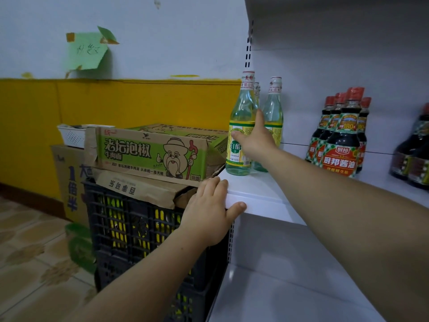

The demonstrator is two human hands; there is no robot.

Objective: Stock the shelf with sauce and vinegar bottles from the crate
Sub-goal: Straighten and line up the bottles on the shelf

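Head view. The shelf [262, 191] is a white board that runs from its left front corner off to the right.

The front vinegar bottle [241, 108] stands upright near that left end, with more vinegar bottles [274, 108] just behind and beside it. Farther right on the same board stands a cluster of soy sauce bottles [341, 145] with red caps. More dark bottles [415, 159] are cut off by the right edge.

Right hand [255, 138]: the grip is spread. The thumb lies across the front bottle's label and the index finger points straight up along the glass. The other fingers are hidden, so whether the grip closes round the bottle cannot be told.

Left hand [209, 205]: it rests on the shelf's left front corner. The fingers lie together on the top surface and the thumb is set apart against the front lip.

The black crate [130, 228] stands on the floor just left of the shelf. Flattened cardboard [134, 189] covers it, and a green noodle carton [148, 152] sits on top.
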